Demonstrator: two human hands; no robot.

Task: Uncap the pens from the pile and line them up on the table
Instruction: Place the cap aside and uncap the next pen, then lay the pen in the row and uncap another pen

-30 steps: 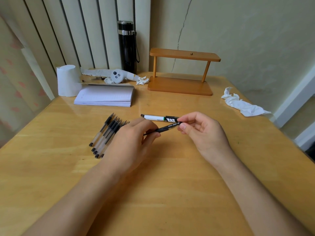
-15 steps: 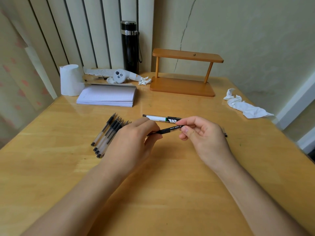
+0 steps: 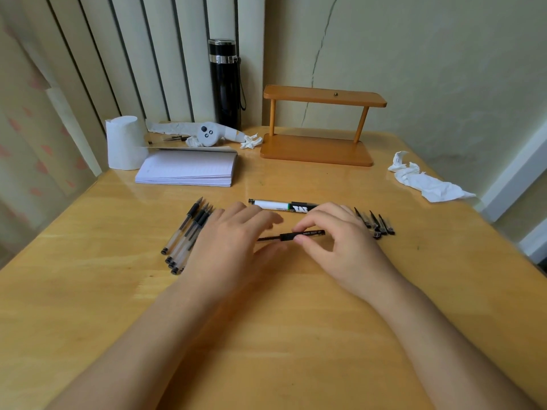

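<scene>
Though its white print is too blurred to read, we pinch the black pen (image 3: 291, 235) between our right hand (image 3: 334, 238) and left hand (image 3: 233, 241), mid-table (image 3: 88, 291).

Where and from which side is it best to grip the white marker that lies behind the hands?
Probably pinch the white barrel from above, across its width. The marker lies flat, and the right hand covers its black end.
</scene>
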